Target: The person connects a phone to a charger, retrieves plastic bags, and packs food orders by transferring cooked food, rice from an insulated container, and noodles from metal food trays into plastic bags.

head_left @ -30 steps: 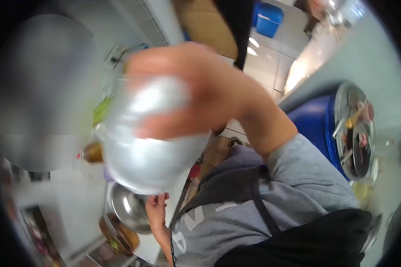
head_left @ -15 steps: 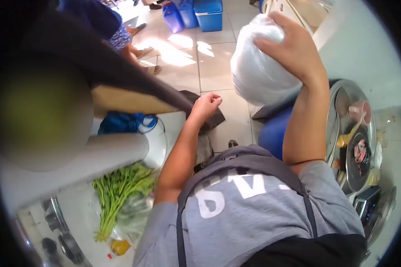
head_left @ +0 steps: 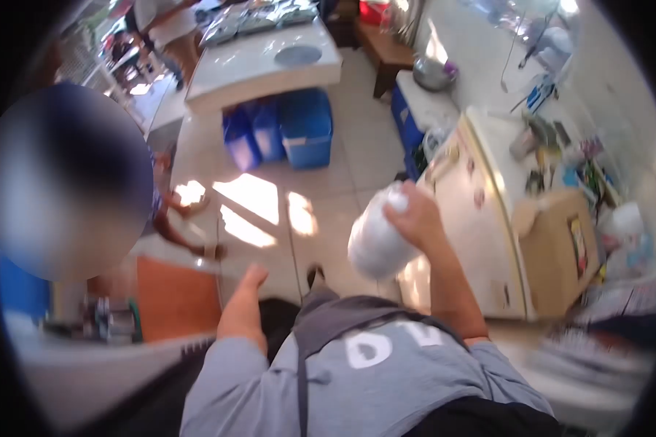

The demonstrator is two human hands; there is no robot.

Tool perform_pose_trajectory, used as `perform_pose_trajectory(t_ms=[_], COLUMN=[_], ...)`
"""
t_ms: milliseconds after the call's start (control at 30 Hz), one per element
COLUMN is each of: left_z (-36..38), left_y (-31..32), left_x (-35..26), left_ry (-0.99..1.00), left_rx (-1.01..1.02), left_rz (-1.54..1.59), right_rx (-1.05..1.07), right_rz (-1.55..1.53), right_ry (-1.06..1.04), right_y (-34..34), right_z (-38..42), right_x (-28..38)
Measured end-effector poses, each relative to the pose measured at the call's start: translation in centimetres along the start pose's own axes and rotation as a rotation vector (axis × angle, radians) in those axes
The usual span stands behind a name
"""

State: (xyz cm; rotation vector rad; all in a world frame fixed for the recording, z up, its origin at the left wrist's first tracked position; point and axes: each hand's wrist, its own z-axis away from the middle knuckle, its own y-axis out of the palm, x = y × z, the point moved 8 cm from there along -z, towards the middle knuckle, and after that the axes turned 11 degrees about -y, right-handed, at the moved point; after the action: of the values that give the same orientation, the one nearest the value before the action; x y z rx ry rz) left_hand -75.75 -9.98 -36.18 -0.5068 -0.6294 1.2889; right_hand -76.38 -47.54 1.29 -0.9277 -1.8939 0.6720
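My right hand (head_left: 418,218) grips the gathered top of a full white plastic bag (head_left: 383,237). The bag hangs bulging over the tiled floor in front of my body, and its contents cannot be made out. My left hand (head_left: 254,278) is held low in front of me, apart from the bag. Motion smears its fingers, and nothing visible hangs from it.
A white table (head_left: 270,65) bearing trays stands ahead, with blue bins (head_left: 306,127) beneath. To the right are a white refrigerator (head_left: 470,211) and a cardboard box (head_left: 561,244). A person (head_left: 175,211) is at the left, beside an orange panel (head_left: 178,295).
My body has moved forward past the counter with green leafy stalks, into the room. The bag, still in my right hand, hangs lower. The table and refrigerator have come into view.
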Motion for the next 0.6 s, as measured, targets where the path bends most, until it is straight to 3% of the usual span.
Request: perform_pose_trajectory(t_ms=[100,167,200,300,400,467,600], left_z=[-4.6,-8.9,-8.0,-9.7,-13.9,-17.7,-23.0], left_y=[-6.4,-11.9,-16.3,-28.5,-41.9,-49.1,-59.3], left_x=[2.6,0.1,-2.4,-10.6,-15.0,-14.4,-8.0], left_ry=[-0.353,-0.164,-0.226,0.076,0.433,0.420,0.147], left_rx=[0.088,-0.141,-0.032,0.189,-0.127,-0.383,-0.622], left_rz=[0.892,0.978,1.070,1.240,1.084,1.071,1.250], right_rx=[0.083,0.070,0.064,-0.061,-0.173,-0.256,-0.272], right_rz=[-0.012,-0.147,-0.268,-0.213,-0.018,-0.077,0.078], right_ry=[0.088,0.231,0.347,0.478,0.427,0.391,0.275], right_y=[2.5,3.2,3.6,6.1,6.1,7.5,7.6], right_z=[-7.6,-12.6,-14.7,-21.6,-31.4,-37.9,-52.4], right_x=[-4.2,-8.1,-11.1,-19.9,-26.9,-33.3,-41.5])
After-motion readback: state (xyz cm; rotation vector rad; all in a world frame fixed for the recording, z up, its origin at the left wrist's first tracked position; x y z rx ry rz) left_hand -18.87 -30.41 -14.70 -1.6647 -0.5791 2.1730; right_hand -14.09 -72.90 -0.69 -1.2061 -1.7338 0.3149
